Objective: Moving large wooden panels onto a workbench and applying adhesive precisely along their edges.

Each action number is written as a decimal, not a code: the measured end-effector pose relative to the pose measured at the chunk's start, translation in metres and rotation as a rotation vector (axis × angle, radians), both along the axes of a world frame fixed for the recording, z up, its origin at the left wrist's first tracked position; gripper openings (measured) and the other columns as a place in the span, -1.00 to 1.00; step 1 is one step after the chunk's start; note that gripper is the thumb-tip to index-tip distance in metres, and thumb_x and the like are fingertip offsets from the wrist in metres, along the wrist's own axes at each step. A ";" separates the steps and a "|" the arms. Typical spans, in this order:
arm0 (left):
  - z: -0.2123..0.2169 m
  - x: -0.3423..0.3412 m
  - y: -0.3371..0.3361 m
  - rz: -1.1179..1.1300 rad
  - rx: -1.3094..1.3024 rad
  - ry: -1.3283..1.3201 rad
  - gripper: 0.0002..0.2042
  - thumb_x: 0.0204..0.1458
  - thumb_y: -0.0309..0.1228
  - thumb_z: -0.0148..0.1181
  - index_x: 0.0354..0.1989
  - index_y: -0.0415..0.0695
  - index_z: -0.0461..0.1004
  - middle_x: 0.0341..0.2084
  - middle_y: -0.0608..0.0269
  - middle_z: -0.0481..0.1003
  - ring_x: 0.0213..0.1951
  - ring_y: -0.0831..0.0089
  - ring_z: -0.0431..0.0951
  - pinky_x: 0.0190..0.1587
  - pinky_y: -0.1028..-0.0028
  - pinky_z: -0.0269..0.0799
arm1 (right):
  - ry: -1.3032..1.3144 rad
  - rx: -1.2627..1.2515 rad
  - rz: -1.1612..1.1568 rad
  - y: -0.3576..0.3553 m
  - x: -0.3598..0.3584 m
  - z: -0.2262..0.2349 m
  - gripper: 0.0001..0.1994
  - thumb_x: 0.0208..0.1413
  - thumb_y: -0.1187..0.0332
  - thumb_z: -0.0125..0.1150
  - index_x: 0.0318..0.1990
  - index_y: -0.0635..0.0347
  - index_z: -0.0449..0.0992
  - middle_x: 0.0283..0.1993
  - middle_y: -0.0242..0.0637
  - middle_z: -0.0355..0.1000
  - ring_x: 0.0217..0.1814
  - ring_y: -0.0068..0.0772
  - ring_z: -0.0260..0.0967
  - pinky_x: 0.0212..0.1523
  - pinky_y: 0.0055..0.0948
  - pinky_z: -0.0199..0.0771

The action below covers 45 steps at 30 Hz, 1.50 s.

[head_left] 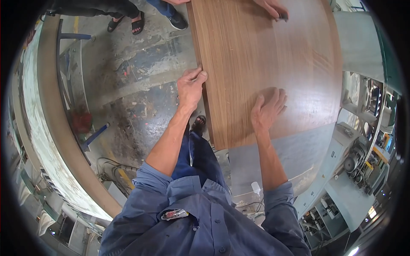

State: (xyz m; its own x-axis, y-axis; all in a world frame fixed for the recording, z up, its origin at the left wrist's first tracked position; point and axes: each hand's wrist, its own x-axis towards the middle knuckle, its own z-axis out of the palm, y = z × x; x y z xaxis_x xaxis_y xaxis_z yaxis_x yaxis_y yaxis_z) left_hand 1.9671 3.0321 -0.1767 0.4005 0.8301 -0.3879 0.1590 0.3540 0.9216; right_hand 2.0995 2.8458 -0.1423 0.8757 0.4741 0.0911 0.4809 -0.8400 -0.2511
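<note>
A large wood-grain panel (239, 64) lies flat in front of me, its long left edge running away from me. My left hand (191, 87) is closed on that edge, thumb against the rim and fingers curled; part of the grip is hidden. On the panel's near part rests my right hand (268, 112), fingers spread and holding nothing. At the far end a co-worker's hand (273, 7) has a small dark block (282, 17) on the panel's surface. Another hand (176, 1) touches the far left corner.
A grey metal table (277, 158) extends under the panel's near end. Grey machinery (352, 164) stands on the right. Along the left runs a long bench with a brown edge (49, 85). Other people's feet (136, 23) are on the stained floor (128, 98); cables (113, 168) lie at lower left.
</note>
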 end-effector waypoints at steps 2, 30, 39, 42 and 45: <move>-0.002 -0.002 0.001 0.022 -0.019 -0.014 -0.71 0.01 -0.49 0.20 -0.06 -0.29 0.47 -0.30 0.30 0.46 -0.22 0.55 0.43 -0.10 0.59 0.32 | 0.027 -0.008 0.003 -0.001 0.000 -0.001 -0.42 0.11 0.15 -0.07 0.21 0.30 0.05 0.32 0.05 -0.10 0.39 0.18 -0.29 0.30 0.17 -0.34; 0.001 -0.005 0.022 -0.200 0.001 0.095 -0.66 -0.09 -0.42 0.27 -0.14 -0.37 0.49 -0.18 0.08 0.48 -0.18 0.42 0.49 -0.11 0.51 0.36 | 0.005 0.029 -0.033 -0.004 0.003 -0.006 -0.41 0.10 0.13 -0.06 0.23 0.26 0.07 0.34 0.08 -0.10 0.41 0.19 -0.30 0.31 0.20 -0.35; 0.005 -0.005 0.011 -0.190 0.148 0.151 -0.67 -0.09 -0.46 0.24 -0.12 -0.35 0.49 -0.21 0.10 0.48 -0.12 0.39 0.45 0.00 0.51 0.27 | 0.007 -0.010 -0.042 -0.002 0.002 -0.003 -0.41 0.09 0.18 -0.04 0.24 0.26 0.05 0.35 0.00 -0.11 0.42 0.11 -0.31 0.34 0.09 -0.37; 0.002 -0.006 0.010 -0.186 0.145 0.112 -0.69 -0.07 -0.50 0.21 -0.12 -0.32 0.49 -0.22 0.11 0.48 -0.13 0.39 0.45 0.00 0.51 0.27 | 0.009 -0.012 -0.045 -0.002 0.003 -0.003 -0.41 0.09 0.19 -0.04 0.24 0.26 0.05 0.35 0.01 -0.11 0.42 0.11 -0.32 0.34 0.08 -0.36; -0.003 -0.009 0.009 -0.181 0.191 0.103 -0.71 -0.06 -0.52 0.19 -0.12 -0.32 0.49 -0.25 0.17 0.49 -0.18 0.44 0.46 -0.06 0.53 0.31 | 0.007 -0.016 -0.048 -0.001 0.003 -0.003 -0.41 0.09 0.19 -0.04 0.24 0.26 0.05 0.35 0.01 -0.10 0.42 0.12 -0.31 0.34 0.08 -0.36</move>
State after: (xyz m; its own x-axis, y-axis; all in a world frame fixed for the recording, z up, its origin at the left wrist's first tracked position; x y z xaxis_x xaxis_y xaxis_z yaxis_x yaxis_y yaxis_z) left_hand 1.9585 3.0407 -0.1799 0.5152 0.8108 -0.2779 0.3002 0.1329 0.9446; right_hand 2.1025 2.8445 -0.1453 0.8980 0.4330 0.0778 0.4383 -0.8659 -0.2411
